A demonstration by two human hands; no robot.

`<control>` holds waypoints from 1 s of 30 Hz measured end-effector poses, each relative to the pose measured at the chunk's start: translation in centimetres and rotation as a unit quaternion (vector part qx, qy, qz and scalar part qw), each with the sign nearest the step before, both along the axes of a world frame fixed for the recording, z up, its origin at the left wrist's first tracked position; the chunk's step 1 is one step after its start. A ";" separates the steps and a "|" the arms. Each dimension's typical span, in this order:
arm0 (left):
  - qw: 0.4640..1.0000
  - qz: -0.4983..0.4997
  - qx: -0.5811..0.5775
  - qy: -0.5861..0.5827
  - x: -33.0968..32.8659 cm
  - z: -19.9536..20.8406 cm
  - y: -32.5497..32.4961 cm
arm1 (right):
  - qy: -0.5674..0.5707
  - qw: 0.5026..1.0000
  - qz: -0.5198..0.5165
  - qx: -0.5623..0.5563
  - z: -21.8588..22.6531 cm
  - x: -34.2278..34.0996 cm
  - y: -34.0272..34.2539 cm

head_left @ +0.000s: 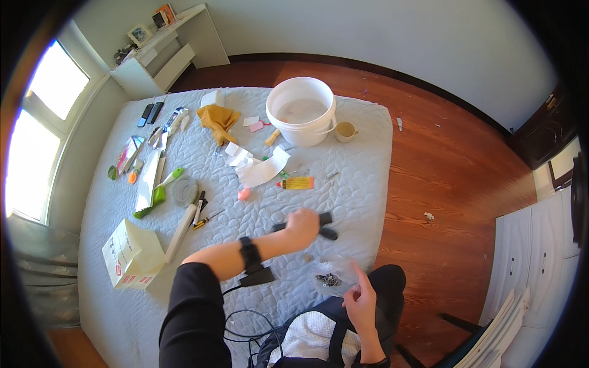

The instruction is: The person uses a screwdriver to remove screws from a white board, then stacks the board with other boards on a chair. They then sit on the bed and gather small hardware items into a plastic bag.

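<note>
- Left of centre in the frame, the yellow screwdriver (200,224) lies loose on the bed (353,202); a careless sleeve could roll it.
- At lower centre, the cable (232,289) runs from the wrist; slack loops could snag and jerk the arm.
- Just below centre, the left hand (302,230) curls closed around a black tool (325,218); a slackened grip could drop it.
- Right of that, the right hand (361,300) appears to pinch the clear bag (337,267); tipping could spill its small dark pieces (328,279).
</note>
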State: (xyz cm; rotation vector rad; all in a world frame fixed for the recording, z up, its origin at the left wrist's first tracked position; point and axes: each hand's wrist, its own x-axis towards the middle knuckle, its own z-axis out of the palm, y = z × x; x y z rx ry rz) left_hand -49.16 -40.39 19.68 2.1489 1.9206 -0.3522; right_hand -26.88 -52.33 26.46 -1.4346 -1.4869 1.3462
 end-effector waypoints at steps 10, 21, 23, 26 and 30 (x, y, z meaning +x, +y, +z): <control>0.939 0.266 0.182 -0.121 -15.3 -1.3 2.1 | 0.021 1.000 0.000 -0.022 -0.2 0.0 0.2; 0.943 0.206 0.232 -0.121 -20.5 -2.3 6.1 | -0.014 0.999 -0.005 -0.047 -0.1 -0.2 -0.1; 0.901 0.227 0.305 -0.208 -20.0 -0.5 4.9 | -0.015 1.000 -0.002 0.021 -0.5 -0.2 0.0; 0.815 0.276 0.383 -0.335 -19.2 2.8 0.1 | -0.002 0.999 -0.007 0.046 -0.8 -0.5 -0.1; 0.781 0.350 0.366 -0.365 -18.9 6.1 -10.0 | 0.004 1.000 -0.004 0.012 0.4 -1.3 -0.2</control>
